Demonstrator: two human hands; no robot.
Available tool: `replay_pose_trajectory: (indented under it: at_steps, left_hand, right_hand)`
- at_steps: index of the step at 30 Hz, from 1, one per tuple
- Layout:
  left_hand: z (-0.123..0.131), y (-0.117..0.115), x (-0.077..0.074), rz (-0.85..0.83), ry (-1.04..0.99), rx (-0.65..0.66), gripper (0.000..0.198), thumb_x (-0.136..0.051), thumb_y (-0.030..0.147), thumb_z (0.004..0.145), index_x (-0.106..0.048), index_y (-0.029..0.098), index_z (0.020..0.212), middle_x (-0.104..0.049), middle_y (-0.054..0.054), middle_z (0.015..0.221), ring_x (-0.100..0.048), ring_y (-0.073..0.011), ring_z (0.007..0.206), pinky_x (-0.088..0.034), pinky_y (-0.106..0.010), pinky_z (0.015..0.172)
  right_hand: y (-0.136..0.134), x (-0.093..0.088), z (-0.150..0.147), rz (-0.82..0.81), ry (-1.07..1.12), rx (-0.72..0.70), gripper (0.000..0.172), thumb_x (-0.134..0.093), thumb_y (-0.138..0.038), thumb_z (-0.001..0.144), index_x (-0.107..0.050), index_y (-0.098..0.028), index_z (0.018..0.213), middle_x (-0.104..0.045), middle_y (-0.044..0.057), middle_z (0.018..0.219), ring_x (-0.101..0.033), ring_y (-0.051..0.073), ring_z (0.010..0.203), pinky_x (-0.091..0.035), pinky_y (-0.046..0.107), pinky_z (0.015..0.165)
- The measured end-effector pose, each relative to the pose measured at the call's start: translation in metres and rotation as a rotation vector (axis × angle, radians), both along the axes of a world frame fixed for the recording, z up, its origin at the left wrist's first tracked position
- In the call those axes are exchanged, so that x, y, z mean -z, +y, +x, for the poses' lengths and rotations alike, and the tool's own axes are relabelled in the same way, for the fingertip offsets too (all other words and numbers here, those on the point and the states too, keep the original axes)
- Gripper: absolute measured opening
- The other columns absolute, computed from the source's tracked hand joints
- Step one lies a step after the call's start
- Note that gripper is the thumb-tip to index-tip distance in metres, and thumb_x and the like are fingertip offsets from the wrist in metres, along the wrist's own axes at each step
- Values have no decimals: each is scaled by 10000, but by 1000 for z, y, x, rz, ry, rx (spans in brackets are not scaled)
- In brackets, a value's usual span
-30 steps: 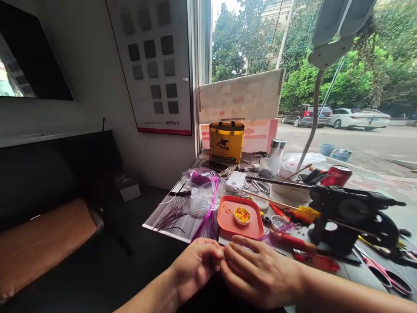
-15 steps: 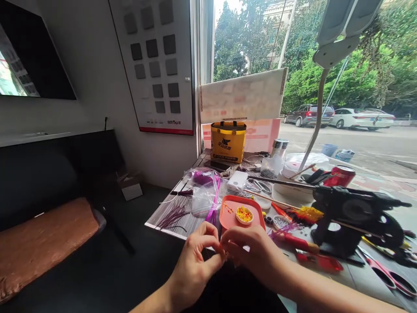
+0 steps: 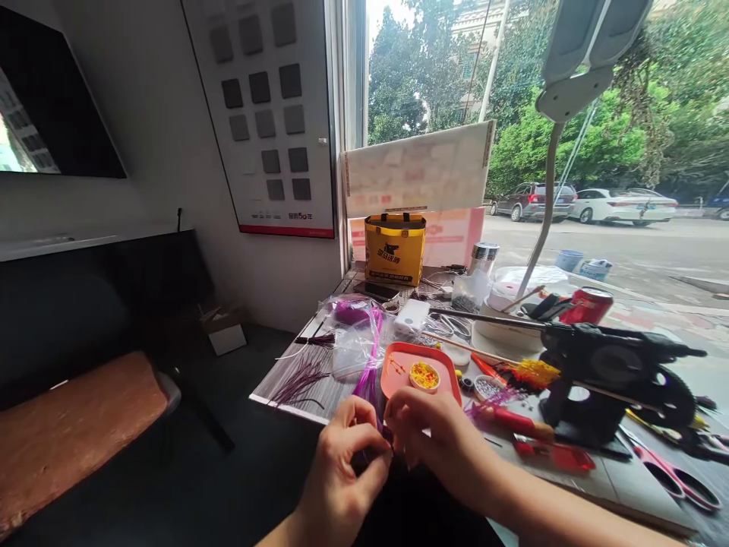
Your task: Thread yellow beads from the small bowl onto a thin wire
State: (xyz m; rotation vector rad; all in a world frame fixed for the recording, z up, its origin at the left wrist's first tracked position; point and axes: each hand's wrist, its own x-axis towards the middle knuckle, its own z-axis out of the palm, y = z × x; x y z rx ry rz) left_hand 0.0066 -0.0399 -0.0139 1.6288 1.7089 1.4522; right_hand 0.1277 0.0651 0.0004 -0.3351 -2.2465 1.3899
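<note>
My left hand (image 3: 348, 463) and my right hand (image 3: 433, 429) meet just off the front edge of the table, fingertips close together. Thumb and index finger of the left are pinched on something too small to make out. The right hand's fingers are curled and pressed together, and what they hold is hidden. Right behind them lies an orange tray (image 3: 397, 355) carrying a small white dish of yellow and red bits (image 3: 424, 374). A bundle of purple strands (image 3: 370, 380) runs from behind the left hand toward a clear plastic bag (image 3: 350, 353).
A black clamp-like device (image 3: 609, 380) with a long rod stands on the right. Near it lie scissors (image 3: 672, 475), a red-handled tool (image 3: 512, 422) and a dish of silvery beads (image 3: 488, 387). A yellow bag (image 3: 396, 251) stands at the back, beneath the window. A lamp (image 3: 550, 190) rises at right.
Both hands stay together in front of the tray. The fingers have shifted slightly, with the left hand's pinch a little lower. The whole view has moved slightly.
</note>
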Motion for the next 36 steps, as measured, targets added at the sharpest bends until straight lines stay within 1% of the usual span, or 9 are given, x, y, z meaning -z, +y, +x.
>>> replay_pose_trajectory:
  at_steps: [4, 7, 19, 21, 23, 27, 29, 32, 36]
  left_hand:
    - [-1, -2, 6, 325, 568, -48, 151, -477, 54, 772, -576, 167, 756, -506, -56, 828, -462, -173, 773, -392, -273, 703]
    - [-6, -1, 9, 489, 756, -31, 203, -446, -3, 751, -569, 140, 827, -550, -69, 835, -461, -178, 782, -385, -295, 743]
    - [-7, -6, 4, 393, 747, 83, 288, -449, -8, 790, -634, 183, 899, -664, -69, 858, -518, -197, 782, -405, -315, 750]
    - [-9, -4, 1, 322, 712, 121, 271, -454, 12, 781, -645, 191, 851, -660, -62, 831, -510, -196, 763, -402, -304, 739]
    - [-9, 0, -6, 187, 498, 118, 200, -487, 63, 773, -642, 188, 760, -648, -57, 800, -504, -194, 764, -397, -289, 726]
    - [-8, 11, -19, -272, -420, 82, 58, -586, 158, 623, -588, 145, 566, -583, -40, 651, -497, -160, 669, -371, -245, 648]
    - [-6, 14, -20, -415, -808, 134, 48, -602, 152, 511, -571, 119, 526, -542, -26, 581, -459, -120, 589, -348, -214, 597]
    - [-3, 16, -17, -457, -1111, 129, 109, -628, 126, 428, -541, 100, 489, -490, -2, 505, -395, -71, 504, -316, -177, 529]
    - [0, 14, -13, -465, -1201, 89, 151, -658, 116, 418, -534, 104, 503, -466, 17, 476, -386, -60, 475, -318, -159, 501]
  right_hand:
    - [1, -2, -5, -263, -35, -22, 218, -516, -343, 751, -462, -143, 684, -484, -29, 499, -422, 58, 391, -322, 145, 374]
    - [1, -5, -8, -445, -26, -70, 298, -579, -407, 700, -447, -141, 679, -483, -41, 482, -415, 50, 366, -330, 136, 346]
    - [4, -4, -13, -610, -67, -143, 377, -620, -470, 647, -431, -144, 670, -503, -34, 469, -435, 66, 344, -370, 159, 329]
    - [4, -5, -10, -466, -61, -108, 304, -542, -434, 726, -437, -149, 711, -478, -43, 484, -433, 69, 374, -369, 163, 352]
    - [4, -6, -4, -73, -23, -32, 171, -423, -316, 823, -448, -153, 779, -490, -32, 527, -454, 81, 430, -384, 179, 407]
    - [9, -8, 10, 1048, 249, -86, 138, -371, -107, 846, -501, -151, 836, -571, 22, 645, -548, 112, 569, -471, 240, 596]
    - [11, -7, 14, 1372, 393, -127, 139, -420, -94, 831, -547, -140, 865, -588, 40, 679, -584, 132, 634, -496, 268, 676]
    - [13, -5, 16, 1504, 415, -136, 175, -436, -122, 829, -592, -104, 907, -604, 64, 717, -601, 163, 676, -515, 302, 715]
    - [11, 1, 18, 1505, 368, -128, 257, -369, -134, 851, -609, -80, 927, -618, 93, 781, -608, 190, 732, -514, 338, 752]
